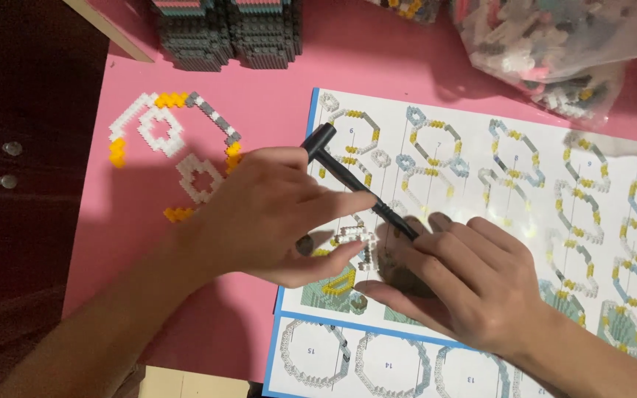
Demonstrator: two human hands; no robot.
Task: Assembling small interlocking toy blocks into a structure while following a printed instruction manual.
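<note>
From my view, one flat ring of small bricks in white, yellow and grey lies part-built on the pink table, with gaps in its outline, so I judge the build well short of done. My left hand pinches one small white brick piece over the instruction sheet, while my right hand grips one black hammer-like tool. I count two dark brick stacks and two bags of loose bricks behind.
</note>
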